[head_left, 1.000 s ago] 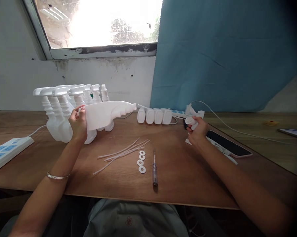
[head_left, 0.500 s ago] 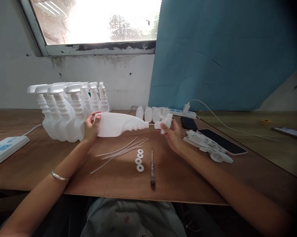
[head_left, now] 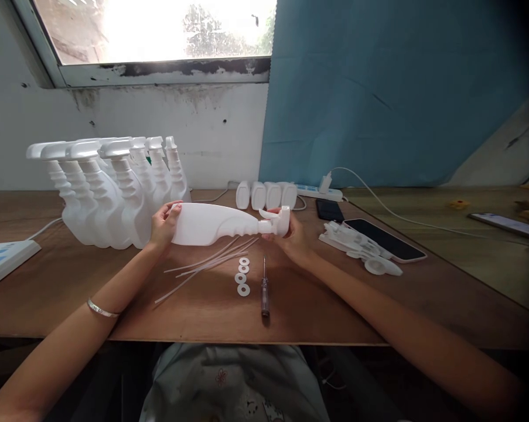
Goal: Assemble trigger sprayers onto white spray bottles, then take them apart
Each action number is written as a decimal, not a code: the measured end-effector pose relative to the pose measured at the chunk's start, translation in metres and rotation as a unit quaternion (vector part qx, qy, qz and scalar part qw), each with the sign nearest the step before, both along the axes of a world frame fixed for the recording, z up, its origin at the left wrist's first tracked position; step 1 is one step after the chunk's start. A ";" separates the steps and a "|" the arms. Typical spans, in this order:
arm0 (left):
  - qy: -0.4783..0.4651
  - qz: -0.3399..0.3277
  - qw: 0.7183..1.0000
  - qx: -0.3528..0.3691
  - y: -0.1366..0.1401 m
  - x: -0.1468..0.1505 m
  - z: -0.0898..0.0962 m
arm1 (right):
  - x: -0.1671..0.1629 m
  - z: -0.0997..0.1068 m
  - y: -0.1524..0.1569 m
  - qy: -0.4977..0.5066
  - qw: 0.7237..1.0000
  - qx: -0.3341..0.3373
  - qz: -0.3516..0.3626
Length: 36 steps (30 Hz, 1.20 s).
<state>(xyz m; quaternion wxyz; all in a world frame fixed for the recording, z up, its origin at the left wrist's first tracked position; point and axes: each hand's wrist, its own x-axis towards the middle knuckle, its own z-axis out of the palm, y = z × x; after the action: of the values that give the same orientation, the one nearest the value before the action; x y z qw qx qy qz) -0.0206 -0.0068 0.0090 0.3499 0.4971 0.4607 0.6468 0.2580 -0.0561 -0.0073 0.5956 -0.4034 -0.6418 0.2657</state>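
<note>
Fingers (head_left: 175,208) of the left hand (head_left: 161,227) are gripping one white bottle (head_left: 211,224) by its base, sideways above the table (head_left: 194,319); the right hand (head_left: 296,240) is grasping one spray head (head_left: 283,221) at its neck. Four washers (head_left: 239,290) are lying beside one screwdriver (head_left: 265,296).
</note>
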 end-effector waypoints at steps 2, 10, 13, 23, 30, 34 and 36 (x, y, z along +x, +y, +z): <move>-0.010 -0.005 1.000 -0.015 0.001 0.001 -0.001 | -0.001 0.002 -0.003 0.006 1.000 -0.029 -0.006; -0.026 -0.013 0.999 -0.022 0.001 0.005 -0.006 | -0.008 0.001 -0.002 0.106 0.985 -0.138 0.013; -0.028 -0.007 0.999 -0.019 0.004 0.004 -0.008 | -0.007 -0.001 -0.001 0.134 0.977 -0.152 0.065; -0.030 -0.013 0.999 -0.030 0.006 0.004 -0.010 | -0.006 -0.005 0.002 0.098 0.986 -0.135 0.009; -0.020 -0.011 0.999 -0.030 0.006 0.004 -0.012 | -0.008 -0.002 0.000 0.114 0.988 -0.106 0.024; 0.024 -0.004 1.000 0.013 0.000 0.005 -0.009 | -0.011 -0.003 -0.001 0.141 0.975 -0.168 0.005; 0.080 0.017 0.994 0.076 -0.007 0.006 -0.005 | -0.011 -0.005 0.001 0.166 0.957 -0.236 0.013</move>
<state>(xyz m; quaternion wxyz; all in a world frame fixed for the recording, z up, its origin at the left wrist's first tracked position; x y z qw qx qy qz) -0.0143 -0.0138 0.0041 0.2623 0.5648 0.4452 0.6435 0.2466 -0.0553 -0.0124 0.5782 -0.4742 -0.4581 0.4806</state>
